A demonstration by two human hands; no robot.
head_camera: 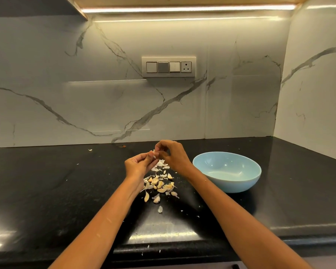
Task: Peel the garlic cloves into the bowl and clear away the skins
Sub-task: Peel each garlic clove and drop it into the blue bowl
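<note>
You face a marble wall (105, 84) over a black counter (47, 181), its front edge near you. The blue bowl (227, 171) sits right. Your left hand (138, 165) and right hand (173, 154) pinch one garlic clove (155, 154) above the garlic pile (159, 185).

— What does the person wear on the arms?

— Nothing that shows. Both forearms are bare from the bottom edge of the view up to the wrists, with no sleeves.

— And the hands?

— The left hand (137, 165) and the right hand (173, 154) are bare too. The left forearm carries a few small pale flecks along its length.
</note>
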